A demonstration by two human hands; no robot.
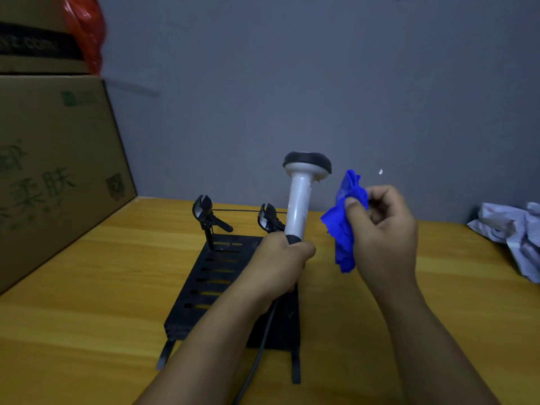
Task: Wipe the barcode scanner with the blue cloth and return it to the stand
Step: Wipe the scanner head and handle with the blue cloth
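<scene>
My left hand (282,258) grips the base of the white barcode scanner's handle and holds the scanner (299,197) upright above the stand, its black-rimmed head on top. A dark cable hangs from the scanner past my wrist. My right hand (382,226) pinches a crumpled blue cloth (344,223) just right of the scanner handle, a small gap between cloth and handle. The black slotted stand (213,276) lies on the wooden table under my left hand, with two black clips at its far end.
A large cardboard box (55,171) stands at the left on the table (87,287), another box and a red plastic bag (86,30) on top. Crumpled white paper or plastic (514,229) lies at the right edge. A grey wall is behind.
</scene>
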